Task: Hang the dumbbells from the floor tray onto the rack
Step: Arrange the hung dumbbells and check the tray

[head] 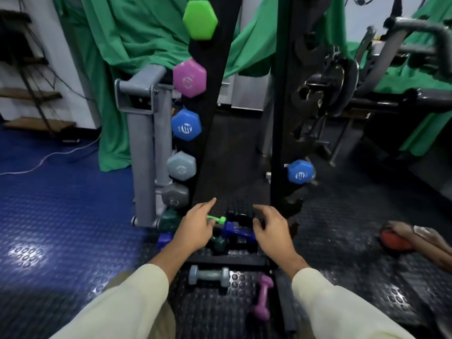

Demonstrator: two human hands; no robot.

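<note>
Nearest, on the studded black floor: a grey dumbbell (pixel 209 276) lying crosswise and a pink dumbbell (pixel 263 299) lying lengthwise beside it. Just beyond, the floor tray (pixel 227 259), holding a dark blue dumbbell (pixel 238 231), a dark green dumbbell (pixel 219 242) and a thin lime-green dumbbell (pixel 216 219). Above the tray, both hands apart and empty — left hand (pixel 198 227) with fingers loosely spread, fingertips at the lime-green one, contact unclear; right hand (pixel 271 228) with fingers relaxed, gripping nothing. Farther back, the black rack (pixel 210 113) — hexagonal ends stacked up its left upright, lime-green dumbbell end (pixel 200 19) topmost; one blue dumbbell end (pixel 300 171) on the right upright.
</note>
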